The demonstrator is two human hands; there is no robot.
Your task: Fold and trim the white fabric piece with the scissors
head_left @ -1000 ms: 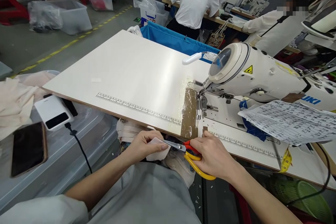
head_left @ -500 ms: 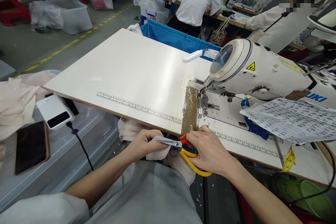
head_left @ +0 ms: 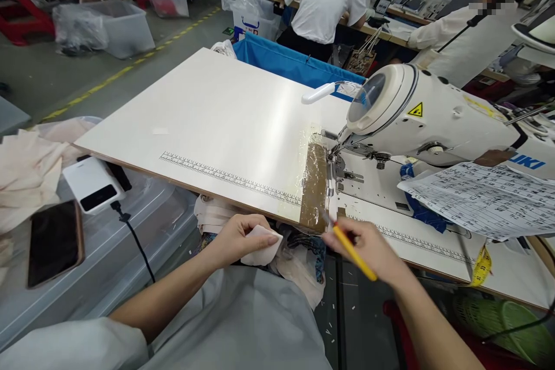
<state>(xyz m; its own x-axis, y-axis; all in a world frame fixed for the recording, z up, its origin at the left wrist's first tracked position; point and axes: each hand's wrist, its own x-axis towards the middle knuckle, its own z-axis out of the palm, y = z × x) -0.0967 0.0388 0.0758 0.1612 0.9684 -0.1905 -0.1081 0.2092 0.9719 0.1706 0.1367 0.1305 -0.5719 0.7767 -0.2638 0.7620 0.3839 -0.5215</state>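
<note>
In my left hand (head_left: 243,237), thumb and fingers pinch a small piece of pale fabric (head_left: 262,248) just in front of the table's edge. My right hand (head_left: 366,248) is closed around a pair of scissors (head_left: 353,251) with yellow and red handles, smeared by motion; their blades point up toward the brown tape (head_left: 314,191) on the table's front edge. Behind that hand stands a white sewing machine (head_left: 437,110), its needle area beside the tape. More pale and blue patterned fabric (head_left: 299,274) hangs over my lap, partly hidden under the table.
The white table (head_left: 208,104) carries a printed ruler along its front. A printed paper sheet (head_left: 468,196) and a yellow tape measure (head_left: 481,266) are at right. On a plastic bin at left lie a phone (head_left: 55,243) and a white power bank (head_left: 93,184). Two people sit beyond.
My right hand has moved the scissors right, away from the fabric and my left hand, turning them edge-on. My left hand has stayed nearly in place with the fabric.
</note>
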